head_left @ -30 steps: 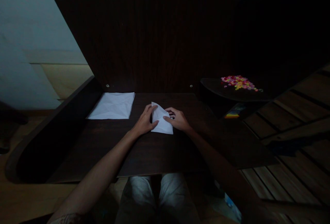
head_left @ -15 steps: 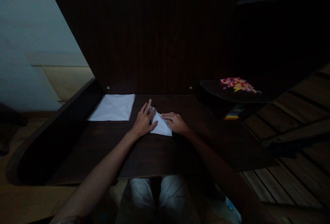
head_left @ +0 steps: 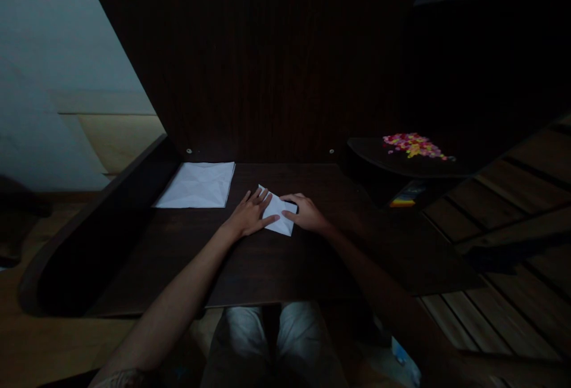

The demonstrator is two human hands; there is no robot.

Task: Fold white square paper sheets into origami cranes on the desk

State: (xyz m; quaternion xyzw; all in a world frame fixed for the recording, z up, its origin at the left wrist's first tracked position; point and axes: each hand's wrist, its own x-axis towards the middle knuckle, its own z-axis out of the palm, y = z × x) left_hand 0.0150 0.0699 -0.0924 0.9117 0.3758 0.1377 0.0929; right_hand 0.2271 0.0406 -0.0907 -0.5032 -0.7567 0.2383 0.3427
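Note:
A small folded sheet of white paper (head_left: 281, 225) lies on the dark wooden desk, between both hands. My left hand (head_left: 248, 214) rests flat over its left side, fingers spread, with the thumb reaching towards the middle of the sheet. At the right edge, my right hand (head_left: 307, 212) pinches the paper, thumb on top and fingers curled around the far side. Fingers cover parts of the sheet, so not all its folds show.
A stack of creased white sheets (head_left: 200, 187) lies at the desk's back left, beside a raised side panel (head_left: 96, 227). Small pink, red and yellow pieces (head_left: 414, 145) are heaped on a rounded shelf (head_left: 379, 160) at right. A tall dark panel (head_left: 259, 66) rises behind the desk.
The raised flap of the paper now lies flatter, and the sheet's outline looks squarer. My left hand has flattened onto it; my right thumb has moved onto its top near the right edge.

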